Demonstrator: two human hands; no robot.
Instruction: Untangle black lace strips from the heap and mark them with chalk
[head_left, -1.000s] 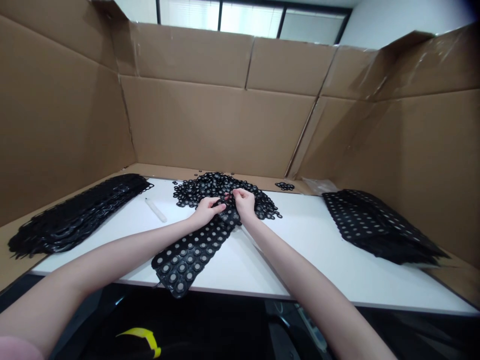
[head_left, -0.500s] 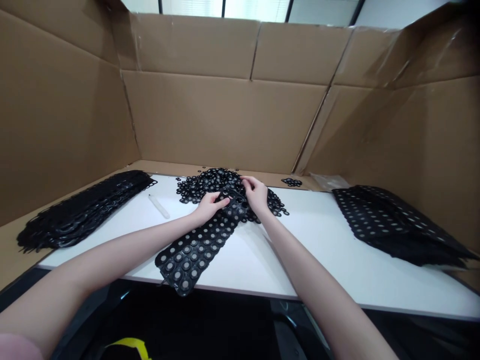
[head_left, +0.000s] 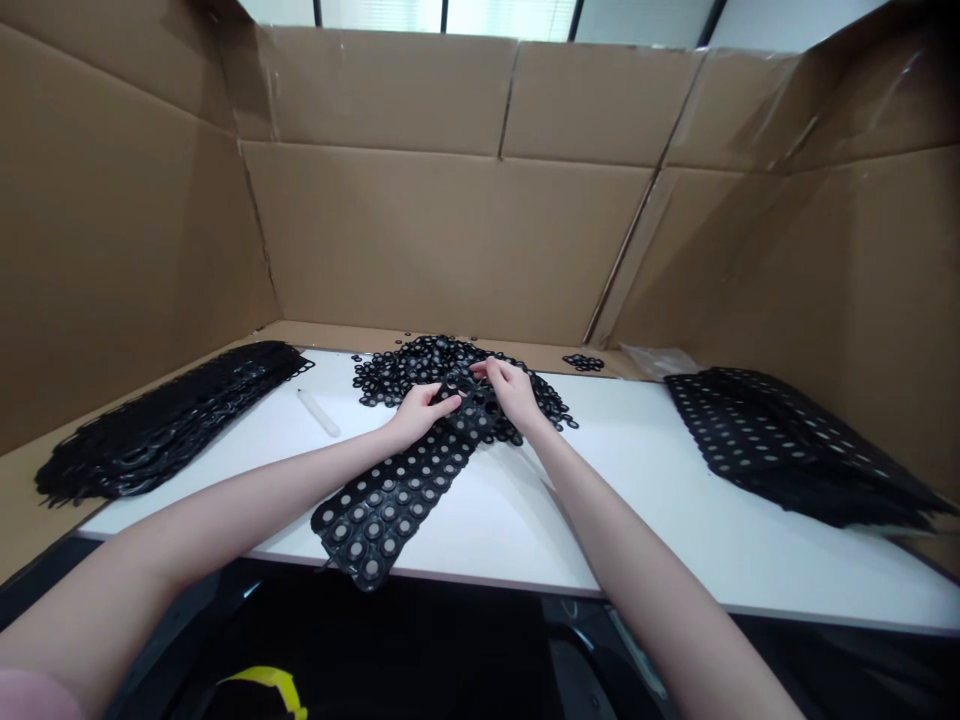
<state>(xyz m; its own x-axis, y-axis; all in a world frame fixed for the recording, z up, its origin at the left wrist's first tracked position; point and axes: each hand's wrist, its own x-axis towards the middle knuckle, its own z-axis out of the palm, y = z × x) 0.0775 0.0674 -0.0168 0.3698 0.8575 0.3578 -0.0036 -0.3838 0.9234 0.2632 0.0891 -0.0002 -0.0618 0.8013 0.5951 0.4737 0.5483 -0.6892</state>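
A long black rubber sheet (head_left: 390,495) full of round rings lies on the white table (head_left: 637,520), running from the front edge up to a heap of loose black rings (head_left: 427,365). My left hand (head_left: 420,410) pinches the sheet's far end from the left. My right hand (head_left: 514,390) is closed in a pinch at the same end, its fingertips on a ring there. Both hands rest at the near edge of the ring heap.
A stack of emptied black sheets (head_left: 165,420) lies at the left. A stack of full sheets (head_left: 787,445) lies at the right. A white stick (head_left: 319,412) lies left of the heap. A few stray rings (head_left: 583,363) sit behind. Tall cardboard walls (head_left: 450,240) surround the table.
My right hand shifted slightly left and forward along the sheet's far end. The view dropped a little since the earliest frame. The left hand stays at the same spot.
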